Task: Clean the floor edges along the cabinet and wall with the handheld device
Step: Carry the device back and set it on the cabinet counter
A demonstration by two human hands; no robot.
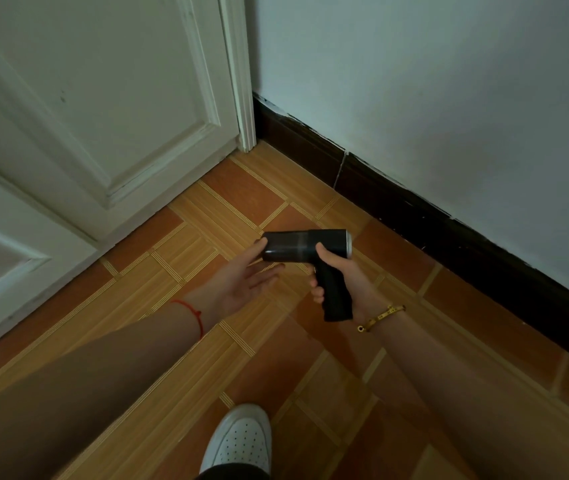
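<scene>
Head view: your right hand (340,287) grips the handle of the black handheld device (305,245), held in the air above the tiled floor (179,244) near the corner where cabinet (85,109) meets wall (449,91). Your left hand (241,280) is wide open, palm up, fingertips touching the device's barrel end. No readable label on it. Barrel contents can't be told. White shoe (241,441) below.

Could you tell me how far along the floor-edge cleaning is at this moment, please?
Done: nothing shows as cleaned. In hand: the right hand grips the handheld device by its handle, held above the floor; the left hand is open, fingertips at its front end. Left: both edges, along the cabinet and the dark baseboard under the wall.
</scene>
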